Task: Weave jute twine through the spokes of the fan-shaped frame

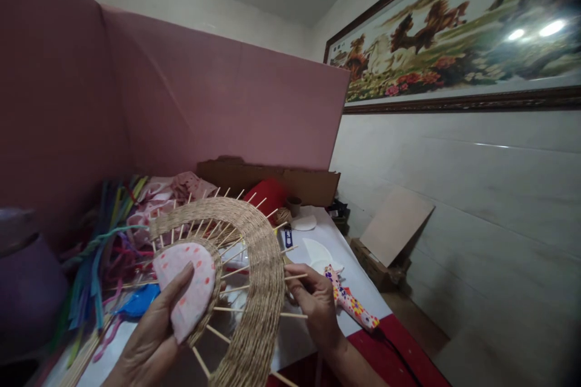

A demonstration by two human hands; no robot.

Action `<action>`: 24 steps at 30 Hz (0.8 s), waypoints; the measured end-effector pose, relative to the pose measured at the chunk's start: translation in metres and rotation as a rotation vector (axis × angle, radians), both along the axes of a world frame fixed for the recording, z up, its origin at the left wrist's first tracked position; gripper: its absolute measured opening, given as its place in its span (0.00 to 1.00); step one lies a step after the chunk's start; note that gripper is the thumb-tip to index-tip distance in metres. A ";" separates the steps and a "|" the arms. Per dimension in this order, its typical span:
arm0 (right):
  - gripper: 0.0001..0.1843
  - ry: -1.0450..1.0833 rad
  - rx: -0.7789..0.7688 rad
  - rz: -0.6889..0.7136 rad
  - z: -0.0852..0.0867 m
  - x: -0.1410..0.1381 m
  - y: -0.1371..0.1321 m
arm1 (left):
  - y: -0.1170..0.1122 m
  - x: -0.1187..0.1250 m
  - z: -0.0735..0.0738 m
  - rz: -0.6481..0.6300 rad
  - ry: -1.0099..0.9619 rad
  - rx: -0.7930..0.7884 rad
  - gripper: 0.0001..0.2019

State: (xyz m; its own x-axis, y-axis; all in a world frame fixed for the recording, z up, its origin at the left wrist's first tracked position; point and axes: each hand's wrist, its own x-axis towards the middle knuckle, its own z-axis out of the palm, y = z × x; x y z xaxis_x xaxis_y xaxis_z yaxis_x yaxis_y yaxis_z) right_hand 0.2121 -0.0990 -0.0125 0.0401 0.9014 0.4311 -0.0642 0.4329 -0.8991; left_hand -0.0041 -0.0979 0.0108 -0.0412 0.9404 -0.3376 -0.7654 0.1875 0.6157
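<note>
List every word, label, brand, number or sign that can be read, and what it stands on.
No text can be read.
Small dark marks, upper left of the brown-framed horse picture: too small and blurred to read.
Small blue-and-white object: too small to tell if it bears lettering.

Head cam, fwd & down, close above L hand (157,329) & R hand (318,301)

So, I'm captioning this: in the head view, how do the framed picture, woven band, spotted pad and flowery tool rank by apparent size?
1. Framed picture
2. Woven band
3. Spotted pad
4. Flowery tool
Nearness enlarges the band and pad.
</note>
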 end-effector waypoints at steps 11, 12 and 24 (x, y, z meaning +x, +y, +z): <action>0.09 -0.123 0.029 0.000 0.010 0.006 -0.003 | 0.002 -0.004 0.001 0.135 0.062 0.088 0.15; 0.08 -0.172 0.075 -0.017 0.010 0.007 -0.004 | 0.002 -0.004 0.002 0.138 0.071 0.098 0.15; 0.10 -0.590 0.470 -0.279 0.003 0.009 -0.005 | 0.000 -0.003 0.002 0.233 0.242 0.222 0.09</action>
State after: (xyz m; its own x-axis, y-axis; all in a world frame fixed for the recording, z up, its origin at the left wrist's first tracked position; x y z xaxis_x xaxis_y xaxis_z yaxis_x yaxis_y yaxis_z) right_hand 0.2209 -0.1037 -0.0100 -0.1160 0.6103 0.7836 0.5313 0.7047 -0.4703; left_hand -0.0071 -0.0983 0.0127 -0.3153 0.9455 -0.0813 -0.5995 -0.1321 0.7894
